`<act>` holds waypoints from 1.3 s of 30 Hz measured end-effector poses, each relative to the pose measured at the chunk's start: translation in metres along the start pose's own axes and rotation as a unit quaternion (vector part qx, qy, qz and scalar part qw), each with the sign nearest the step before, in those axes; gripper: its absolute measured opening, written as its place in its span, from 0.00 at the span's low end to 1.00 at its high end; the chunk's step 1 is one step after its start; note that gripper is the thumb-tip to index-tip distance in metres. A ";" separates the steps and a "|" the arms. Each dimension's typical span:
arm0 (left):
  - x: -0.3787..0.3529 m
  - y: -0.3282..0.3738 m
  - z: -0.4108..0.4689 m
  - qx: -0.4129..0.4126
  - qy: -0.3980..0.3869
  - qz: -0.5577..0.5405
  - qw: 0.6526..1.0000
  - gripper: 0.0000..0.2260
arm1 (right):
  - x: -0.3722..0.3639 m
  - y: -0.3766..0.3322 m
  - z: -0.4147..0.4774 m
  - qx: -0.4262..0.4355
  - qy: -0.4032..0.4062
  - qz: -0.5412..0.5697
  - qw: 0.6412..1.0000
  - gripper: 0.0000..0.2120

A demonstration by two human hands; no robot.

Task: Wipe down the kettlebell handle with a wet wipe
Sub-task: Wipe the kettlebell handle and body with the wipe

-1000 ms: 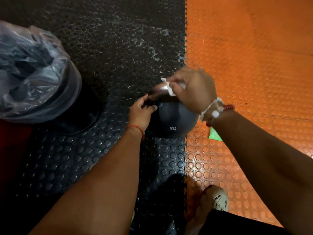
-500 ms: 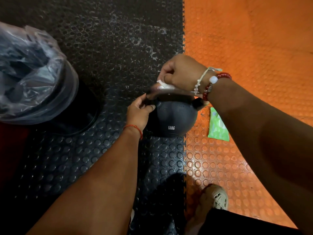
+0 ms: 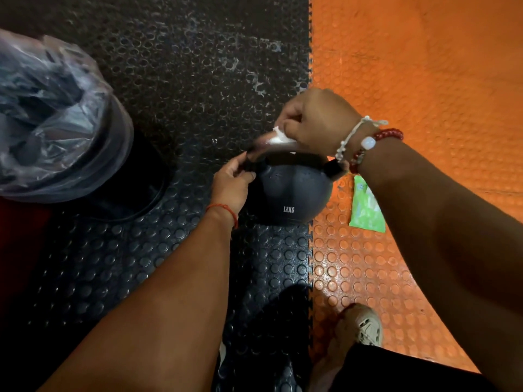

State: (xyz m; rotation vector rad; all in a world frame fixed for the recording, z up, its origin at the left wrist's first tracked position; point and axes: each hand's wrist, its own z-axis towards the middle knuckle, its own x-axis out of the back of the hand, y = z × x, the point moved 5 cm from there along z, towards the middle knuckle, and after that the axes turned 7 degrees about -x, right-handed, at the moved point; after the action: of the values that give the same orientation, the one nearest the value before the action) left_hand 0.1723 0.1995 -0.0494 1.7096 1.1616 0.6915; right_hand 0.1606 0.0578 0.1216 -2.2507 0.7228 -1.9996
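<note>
A black kettlebell (image 3: 291,193) marked 12KG stands on the studded floor where the black mat meets the orange one. Its handle (image 3: 256,158) arches over the top, partly hidden by my hands. My right hand (image 3: 317,120) is closed around a white wet wipe (image 3: 278,138) and presses it on the top of the handle. Gripping the handle's left leg where it joins the ball is my left hand (image 3: 230,183).
A green wet-wipe pack (image 3: 365,207) lies on the orange mat right of the kettlebell. A black bin with a clear plastic liner (image 3: 53,120) stands at the left. My shoe (image 3: 365,326) is at the bottom, near the mat seam.
My right hand with the wipe went from the front of the handle up and over it, then came back a little along the top. My left hand has kept its hold.
</note>
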 end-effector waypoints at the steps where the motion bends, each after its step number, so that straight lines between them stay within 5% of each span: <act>1: 0.000 0.000 0.000 0.001 0.004 0.000 1.000 0.20 | -0.002 -0.003 0.000 0.000 0.009 -0.003 1.000 0.10; 7: 0.002 0.002 -0.001 -0.009 -0.002 0.000 1.000 0.19 | -0.003 -0.009 -0.029 0.065 0.072 -0.045 0.994 0.17; 12: 0.002 -0.001 0.002 -0.002 0.002 -0.001 1.000 0.21 | -0.020 -0.012 -0.033 0.040 0.131 -0.067 0.988 0.10; 18: 0.004 -0.001 0.002 0.008 0.001 -0.008 1.000 0.21 | -0.028 0.004 -0.063 0.061 0.297 -0.063 0.951 0.05; 24: 0.004 0.000 0.001 0.014 0.001 -0.031 0.999 0.22 | -0.042 -0.006 -0.073 0.072 0.352 -0.076 0.930 0.04; 27: 0.004 0.000 0.001 0.020 0.002 -0.038 0.999 0.20 | -0.049 0.007 -0.096 0.047 0.393 -0.009 0.918 0.05; 29: 0.003 -0.001 0.001 0.025 0.006 -0.041 0.999 0.19 | -0.052 0.013 -0.110 -0.054 0.416 0.108 0.901 0.06; 31: 0.004 -0.001 0.001 0.026 0.006 -0.039 0.999 0.19 | -0.062 0.022 -0.119 -0.250 0.415 0.313 0.817 0.06; 33: 0.004 -0.002 0.001 0.025 0.002 -0.033 0.999 0.18 | -0.087 0.034 -0.114 -0.428 0.320 0.549 0.643 0.08; 35: 0.004 -0.004 0.003 0.025 -0.001 -0.028 0.999 0.18 | -0.097 0.031 -0.096 -0.441 0.177 0.706 0.525 0.21; 37: 0.005 -0.006 0.005 0.025 -0.001 -0.028 0.999 0.19 | -0.100 0.028 -0.076 -0.427 0.157 0.810 0.370 0.17; 39: 0.006 -0.007 0.007 0.022 0.001 -0.032 0.999 0.19 | -0.102 0.014 -0.066 -0.403 0.150 0.853 0.297 0.13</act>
State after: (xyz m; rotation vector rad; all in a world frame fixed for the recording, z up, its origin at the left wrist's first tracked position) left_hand 0.1773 0.2032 -0.0587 1.7006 1.2357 0.6318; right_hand 0.0881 0.1002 0.0332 0.1948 2.6203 -0.5148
